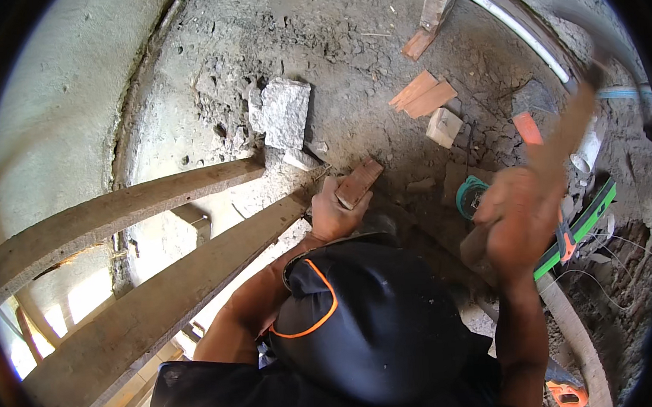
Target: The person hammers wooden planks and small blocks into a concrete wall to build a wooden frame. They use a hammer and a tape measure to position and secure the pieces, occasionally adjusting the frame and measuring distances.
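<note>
Far over on the left, a grey wall [54,93] goes up, with a rough edge where it meets the dirt ground [347,68]. Next come two long wooden beams, an upper beam [125,208] and a lower beam [168,299], both slanting up to the right. A chunky grey rock [288,115] sits just past the end of the upper beam. Beside the end of the lower beam, the left hand [334,214] has its thumb and fingers curled round a small red-brown wood block [360,183]. I cannot tell if the block touches the beam. Below the hand is a black cap [385,319] with an orange line on it. Past it, thin flat wood pieces [431,98] lie on the ground, with a pale block [444,127] near them. A round teal tape measure [469,195] is just left of the right hand [519,214]. The right hand is blurry, and its fingers are wrapped tight round the handle of a hammer [564,133]. The hammer slants up to the right, and its head is too blurry to see well. A saw [569,395] with an orange handle lies low down, and a long green bar [585,221] rests farther right.
</note>
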`<act>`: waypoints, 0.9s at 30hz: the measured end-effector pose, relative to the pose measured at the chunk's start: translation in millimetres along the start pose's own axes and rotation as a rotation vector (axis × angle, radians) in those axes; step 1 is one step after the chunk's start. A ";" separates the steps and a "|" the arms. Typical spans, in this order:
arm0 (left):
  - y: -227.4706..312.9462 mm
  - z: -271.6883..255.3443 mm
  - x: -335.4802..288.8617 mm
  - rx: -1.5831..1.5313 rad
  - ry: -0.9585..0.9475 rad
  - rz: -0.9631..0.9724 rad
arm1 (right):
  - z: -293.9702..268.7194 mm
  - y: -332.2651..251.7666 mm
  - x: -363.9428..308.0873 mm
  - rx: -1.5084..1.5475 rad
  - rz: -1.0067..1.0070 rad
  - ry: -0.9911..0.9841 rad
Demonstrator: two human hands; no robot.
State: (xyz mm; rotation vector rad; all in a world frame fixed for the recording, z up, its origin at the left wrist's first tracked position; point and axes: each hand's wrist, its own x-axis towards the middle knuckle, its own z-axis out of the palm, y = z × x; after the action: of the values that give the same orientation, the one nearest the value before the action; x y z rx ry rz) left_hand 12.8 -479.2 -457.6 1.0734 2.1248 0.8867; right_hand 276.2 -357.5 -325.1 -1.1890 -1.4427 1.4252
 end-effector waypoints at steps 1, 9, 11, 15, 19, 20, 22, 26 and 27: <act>-1.0 0.6 -0.5 -0.025 0.017 0.029 | 4.4 4.3 -2.9 0.100 -0.054 0.055; -2.1 1.7 1.1 0.026 0.055 0.013 | 39.4 45.0 -40.9 -0.490 0.301 -0.241; -2.3 1.6 -0.5 0.021 0.018 -0.096 | 5.7 16.3 -26.6 -0.391 0.148 -0.055; -4.3 0.3 -5.1 -0.066 0.016 -0.084 | -9.4 -0.7 -4.8 -0.148 -0.183 0.155; -7.1 -1.1 -6.2 -0.125 0.027 -0.112 | 47.9 29.9 -34.5 -0.806 0.447 -0.405; -8.2 -0.1 -5.5 -0.106 0.004 -0.174 | 51.4 34.8 -37.3 -0.738 0.385 -0.380; -12.5 2.1 -2.6 -0.066 0.055 0.023 | 46.6 36.4 -34.4 -0.699 0.410 -0.339; -20.4 5.0 -8.9 -0.125 0.064 -0.048 | -7.7 6.2 -12.0 -0.481 0.011 -0.017; -21.7 5.1 -10.3 -0.144 0.057 -0.047 | -13.6 4.9 -11.1 -0.353 -0.048 0.033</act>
State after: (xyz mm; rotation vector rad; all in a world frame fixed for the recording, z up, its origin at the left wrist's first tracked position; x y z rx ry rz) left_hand 12.0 -496.2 -475.4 0.9324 2.0881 1.0417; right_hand 292.6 -364.8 -327.9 -1.3737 -1.7352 1.1414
